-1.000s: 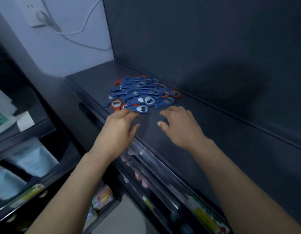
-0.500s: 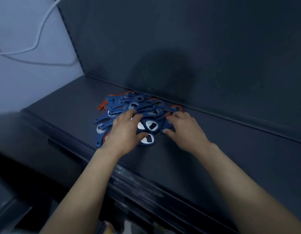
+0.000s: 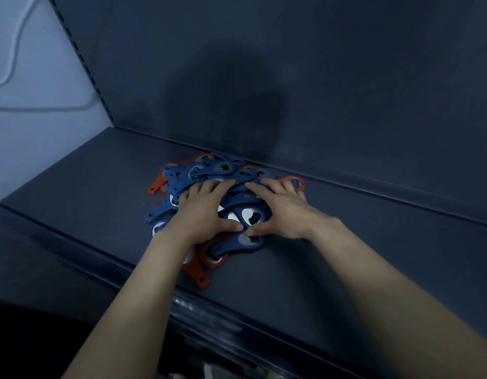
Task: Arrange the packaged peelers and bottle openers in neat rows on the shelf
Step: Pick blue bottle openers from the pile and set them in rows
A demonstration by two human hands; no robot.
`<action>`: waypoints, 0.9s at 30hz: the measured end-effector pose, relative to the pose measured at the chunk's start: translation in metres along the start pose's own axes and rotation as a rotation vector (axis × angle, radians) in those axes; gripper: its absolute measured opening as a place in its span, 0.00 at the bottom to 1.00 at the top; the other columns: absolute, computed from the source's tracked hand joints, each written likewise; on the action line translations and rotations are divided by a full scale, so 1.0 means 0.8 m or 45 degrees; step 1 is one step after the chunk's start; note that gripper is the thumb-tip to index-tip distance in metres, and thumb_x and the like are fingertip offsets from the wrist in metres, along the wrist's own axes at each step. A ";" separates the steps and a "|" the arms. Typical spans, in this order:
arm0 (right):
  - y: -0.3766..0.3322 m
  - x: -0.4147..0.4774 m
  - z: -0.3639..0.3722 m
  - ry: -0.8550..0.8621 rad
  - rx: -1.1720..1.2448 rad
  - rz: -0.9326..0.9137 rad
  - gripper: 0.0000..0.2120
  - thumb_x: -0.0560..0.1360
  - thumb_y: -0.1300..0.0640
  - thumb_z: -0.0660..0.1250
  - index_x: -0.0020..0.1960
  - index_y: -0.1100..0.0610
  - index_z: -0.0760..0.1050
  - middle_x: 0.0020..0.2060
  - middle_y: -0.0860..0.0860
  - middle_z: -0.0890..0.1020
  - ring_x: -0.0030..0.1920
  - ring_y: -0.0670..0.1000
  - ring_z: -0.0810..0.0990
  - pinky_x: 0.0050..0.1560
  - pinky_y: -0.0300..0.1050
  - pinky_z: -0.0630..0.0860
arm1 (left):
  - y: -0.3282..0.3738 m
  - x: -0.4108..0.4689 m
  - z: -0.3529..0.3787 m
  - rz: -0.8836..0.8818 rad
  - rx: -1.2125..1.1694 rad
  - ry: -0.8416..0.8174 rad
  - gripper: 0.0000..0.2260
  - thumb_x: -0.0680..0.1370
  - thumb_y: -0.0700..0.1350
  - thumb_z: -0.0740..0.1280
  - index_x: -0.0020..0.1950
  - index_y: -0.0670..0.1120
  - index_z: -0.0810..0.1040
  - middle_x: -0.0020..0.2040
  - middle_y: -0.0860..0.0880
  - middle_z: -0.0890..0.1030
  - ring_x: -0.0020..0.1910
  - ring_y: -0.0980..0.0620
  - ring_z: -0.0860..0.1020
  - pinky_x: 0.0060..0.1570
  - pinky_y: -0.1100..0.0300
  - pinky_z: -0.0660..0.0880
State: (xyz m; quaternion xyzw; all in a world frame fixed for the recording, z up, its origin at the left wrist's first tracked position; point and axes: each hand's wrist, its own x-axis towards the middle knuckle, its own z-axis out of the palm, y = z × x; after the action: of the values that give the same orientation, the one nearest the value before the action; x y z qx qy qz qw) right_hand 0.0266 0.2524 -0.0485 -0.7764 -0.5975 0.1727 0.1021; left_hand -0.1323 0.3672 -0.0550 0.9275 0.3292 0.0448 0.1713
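Observation:
A loose pile of blue and orange bottle openers [image 3: 209,173] lies on the dark shelf [image 3: 100,192], close to the back panel. My left hand [image 3: 202,212] rests flat on the left half of the pile, fingers spread. My right hand [image 3: 280,212] lies flat on the right half, fingers spread toward the back. The two thumbs nearly meet over a blue opener with a silver head [image 3: 250,216]. An orange opener [image 3: 201,272] sticks out toward the shelf's front edge, under my left wrist. No peelers are visible.
The dark back panel [image 3: 319,77] rises right behind the pile. A pale wall with a cable [image 3: 31,105] is at the left. Bare shelf surface stretches left and right of the pile. The shelf's front rail [image 3: 209,315] runs below my forearms.
Both hands moved forward from the near edge of the pile onto its top, and now press flat on it. The view came closer to the shelf.

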 end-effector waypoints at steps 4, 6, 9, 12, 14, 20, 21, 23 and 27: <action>0.000 -0.004 -0.001 0.144 0.014 -0.066 0.41 0.65 0.42 0.71 0.72 0.44 0.55 0.64 0.48 0.64 0.64 0.49 0.57 0.65 0.48 0.64 | 0.006 -0.004 0.004 0.093 -0.017 0.074 0.38 0.69 0.61 0.69 0.74 0.60 0.55 0.68 0.55 0.64 0.66 0.49 0.57 0.66 0.52 0.54; -0.001 -0.006 0.001 0.146 -0.007 -0.071 0.42 0.66 0.43 0.70 0.73 0.44 0.52 0.64 0.49 0.63 0.64 0.50 0.56 0.64 0.47 0.67 | 0.008 -0.007 0.005 0.115 -0.035 0.059 0.38 0.69 0.62 0.69 0.74 0.61 0.55 0.68 0.56 0.64 0.66 0.49 0.56 0.65 0.53 0.53; -0.004 -0.005 -0.001 0.090 -0.074 -0.050 0.43 0.68 0.39 0.68 0.75 0.42 0.47 0.64 0.52 0.63 0.64 0.53 0.56 0.63 0.50 0.68 | 0.012 -0.007 0.004 0.113 -0.144 -0.003 0.37 0.69 0.59 0.71 0.73 0.60 0.56 0.70 0.57 0.63 0.69 0.51 0.53 0.67 0.52 0.52; -0.004 -0.005 -0.003 0.108 -0.090 -0.073 0.37 0.72 0.44 0.67 0.74 0.45 0.52 0.59 0.54 0.66 0.62 0.54 0.62 0.57 0.48 0.71 | 0.019 -0.008 0.004 0.104 -0.143 0.056 0.34 0.70 0.56 0.71 0.72 0.60 0.59 0.69 0.56 0.66 0.67 0.50 0.56 0.64 0.53 0.55; -0.003 -0.010 -0.002 0.140 -0.099 -0.091 0.34 0.74 0.48 0.67 0.74 0.46 0.54 0.58 0.54 0.67 0.60 0.54 0.66 0.54 0.49 0.72 | 0.022 -0.012 0.007 0.123 -0.099 0.108 0.33 0.70 0.56 0.71 0.72 0.61 0.60 0.67 0.56 0.67 0.65 0.49 0.57 0.61 0.54 0.55; 0.009 -0.021 -0.002 0.170 -0.087 -0.095 0.32 0.76 0.54 0.65 0.76 0.49 0.56 0.61 0.56 0.69 0.64 0.55 0.64 0.62 0.50 0.68 | 0.024 -0.021 0.016 0.170 -0.087 0.188 0.32 0.71 0.58 0.68 0.73 0.60 0.60 0.66 0.54 0.67 0.64 0.48 0.61 0.66 0.52 0.61; 0.011 -0.023 -0.002 0.194 -0.087 -0.091 0.31 0.76 0.56 0.65 0.75 0.50 0.57 0.61 0.56 0.71 0.63 0.56 0.65 0.62 0.51 0.68 | 0.024 -0.021 0.016 0.160 -0.092 0.171 0.34 0.71 0.59 0.69 0.73 0.62 0.58 0.68 0.54 0.65 0.66 0.49 0.59 0.67 0.50 0.60; 0.017 -0.029 -0.003 0.262 -0.082 -0.075 0.27 0.75 0.60 0.64 0.73 0.52 0.63 0.59 0.56 0.73 0.63 0.56 0.67 0.61 0.51 0.68 | 0.024 -0.021 0.016 0.119 -0.091 0.103 0.37 0.70 0.60 0.69 0.73 0.64 0.53 0.72 0.54 0.59 0.71 0.50 0.54 0.68 0.48 0.56; 0.034 -0.045 -0.003 0.367 -0.045 -0.051 0.23 0.76 0.64 0.64 0.69 0.52 0.69 0.56 0.55 0.75 0.60 0.55 0.70 0.59 0.49 0.70 | 0.033 -0.019 0.018 0.128 -0.071 0.053 0.34 0.71 0.59 0.68 0.73 0.65 0.55 0.70 0.54 0.65 0.69 0.49 0.57 0.64 0.49 0.57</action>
State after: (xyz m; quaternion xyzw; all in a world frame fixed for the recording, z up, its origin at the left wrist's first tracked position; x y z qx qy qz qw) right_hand 0.0433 0.2104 -0.0508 -0.7828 -0.5949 0.0469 0.1766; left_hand -0.1255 0.3346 -0.0588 0.9366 0.2842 0.0817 0.1878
